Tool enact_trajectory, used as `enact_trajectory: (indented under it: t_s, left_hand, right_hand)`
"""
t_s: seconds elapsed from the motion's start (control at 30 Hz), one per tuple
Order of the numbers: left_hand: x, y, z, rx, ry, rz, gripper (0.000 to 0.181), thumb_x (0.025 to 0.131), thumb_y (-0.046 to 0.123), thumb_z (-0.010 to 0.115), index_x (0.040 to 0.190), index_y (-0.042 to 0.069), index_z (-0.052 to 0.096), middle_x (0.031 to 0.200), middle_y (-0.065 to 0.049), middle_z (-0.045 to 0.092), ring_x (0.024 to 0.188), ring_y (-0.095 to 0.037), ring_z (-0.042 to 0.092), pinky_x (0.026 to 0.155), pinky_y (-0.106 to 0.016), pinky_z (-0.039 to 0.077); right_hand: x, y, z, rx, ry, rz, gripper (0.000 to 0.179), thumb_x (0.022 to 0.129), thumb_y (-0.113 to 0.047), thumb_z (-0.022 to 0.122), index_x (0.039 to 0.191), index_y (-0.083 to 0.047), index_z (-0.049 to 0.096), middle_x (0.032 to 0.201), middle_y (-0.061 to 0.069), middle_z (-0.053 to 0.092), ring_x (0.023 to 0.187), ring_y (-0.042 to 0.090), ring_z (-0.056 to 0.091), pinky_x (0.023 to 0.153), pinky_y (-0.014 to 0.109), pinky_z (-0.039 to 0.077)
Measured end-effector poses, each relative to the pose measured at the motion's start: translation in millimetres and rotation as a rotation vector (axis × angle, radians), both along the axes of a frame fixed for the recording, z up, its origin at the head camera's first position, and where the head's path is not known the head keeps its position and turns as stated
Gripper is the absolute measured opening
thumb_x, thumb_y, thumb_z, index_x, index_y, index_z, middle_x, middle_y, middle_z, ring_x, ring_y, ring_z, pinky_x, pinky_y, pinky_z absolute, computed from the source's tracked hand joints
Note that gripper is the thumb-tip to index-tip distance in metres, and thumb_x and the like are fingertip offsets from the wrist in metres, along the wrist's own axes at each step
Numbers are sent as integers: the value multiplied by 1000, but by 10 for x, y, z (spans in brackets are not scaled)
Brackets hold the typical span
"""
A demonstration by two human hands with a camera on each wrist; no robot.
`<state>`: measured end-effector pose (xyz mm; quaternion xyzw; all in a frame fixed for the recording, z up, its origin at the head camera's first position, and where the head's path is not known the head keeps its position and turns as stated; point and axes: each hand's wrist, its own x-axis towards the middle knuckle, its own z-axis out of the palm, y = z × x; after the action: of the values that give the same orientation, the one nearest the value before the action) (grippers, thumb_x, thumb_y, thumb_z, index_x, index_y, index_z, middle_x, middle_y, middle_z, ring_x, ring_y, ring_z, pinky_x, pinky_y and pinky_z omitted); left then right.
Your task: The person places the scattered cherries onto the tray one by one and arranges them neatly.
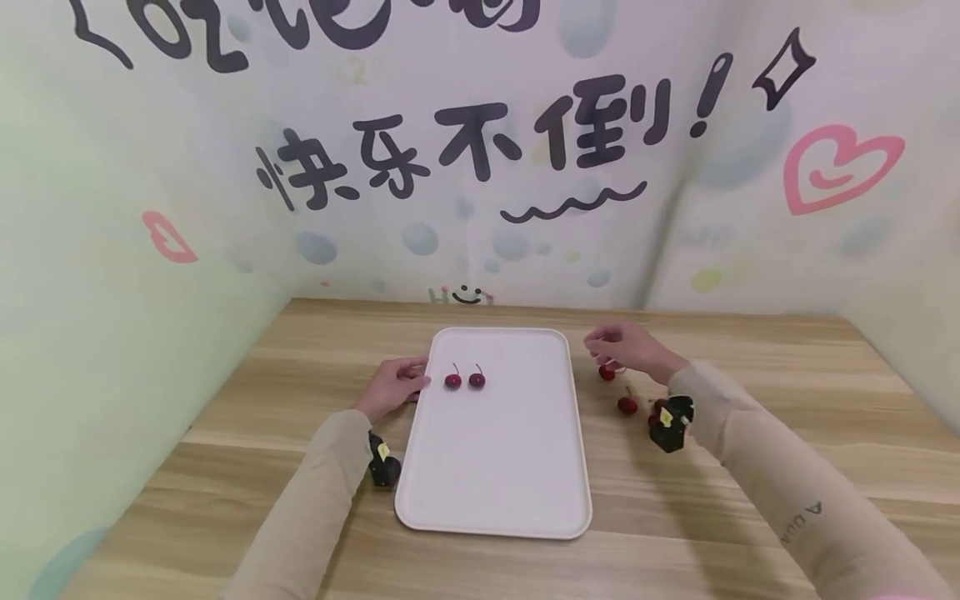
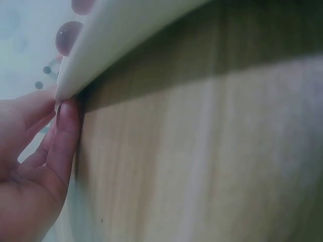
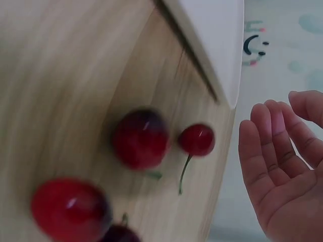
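Observation:
A white rectangular tray [image 1: 495, 467] lies on the wooden table. Near its far left sit two dark red cherries, one [image 1: 453, 382] beside the other [image 1: 477, 381], stems upward. My left hand [image 1: 390, 387] pinches the tray's left rim between thumb and fingers; in the left wrist view the thumb [image 2: 64, 131] presses the rim. Right of the tray, my right hand [image 1: 628, 347] hovers over a cherry [image 1: 607, 373], its fingers loosely bent and holding nothing. Closer to me lies another stemmed cherry [image 1: 627, 406], and more cherries [image 3: 70, 209] are partly hidden by the right wrist in the head view.
A printed wall hanging [image 1: 465, 250] with dark lettering rises behind the table [image 1: 360, 325]. Black wrist cameras sit on the left wrist [image 1: 385, 467] and on the right wrist [image 1: 670, 425], the left one close beside the tray's edge.

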<state>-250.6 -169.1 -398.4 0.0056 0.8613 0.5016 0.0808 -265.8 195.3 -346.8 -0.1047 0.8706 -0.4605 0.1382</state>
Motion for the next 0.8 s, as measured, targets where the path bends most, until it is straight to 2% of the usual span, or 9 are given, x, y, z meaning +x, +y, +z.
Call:
enact_trajectory:
  t_s: [0.13, 0.33, 0.57, 0.8]
  left_hand:
    - [6, 4, -2, -7, -2, 6, 42, 85, 7, 58, 125, 2, 48, 99, -16, 58, 78, -18, 56, 68, -26, 53]
    - [5, 11, -2, -14, 1, 5, 41, 86, 7, 58, 126, 2, 48, 100, -16, 57, 79, -18, 56, 68, -26, 53]
    - [15, 21, -2, 0, 10, -2, 41, 85, 5, 57, 125, 0, 48, 99, -18, 58, 78, -18, 57, 67, -26, 53]
    - [15, 24, 10, -2, -1, 9, 41, 85, 6, 58, 125, 2, 48, 98, -16, 58, 76, -17, 56, 67, -26, 53]
  right_hand:
    - [13, 173, -69, 12, -6, -23, 30, 90, -15, 51, 108, 9, 52, 92, 18, 60, 78, 20, 57, 70, 31, 52]
    - [25, 345, -137, 36, -3, -30, 32, 90, -11, 49, 112, 13, 49, 86, 15, 60, 76, 18, 57, 70, 33, 53]
    - [-1, 427, -213, 80, -37, -47, 31, 89, -8, 50, 113, 11, 50, 91, 14, 59, 78, 19, 54, 72, 32, 52]
    - [-20, 446, -264, 125, -23, -36, 28, 87, -7, 54, 110, 9, 53, 93, 15, 59, 77, 19, 54, 67, 27, 49]
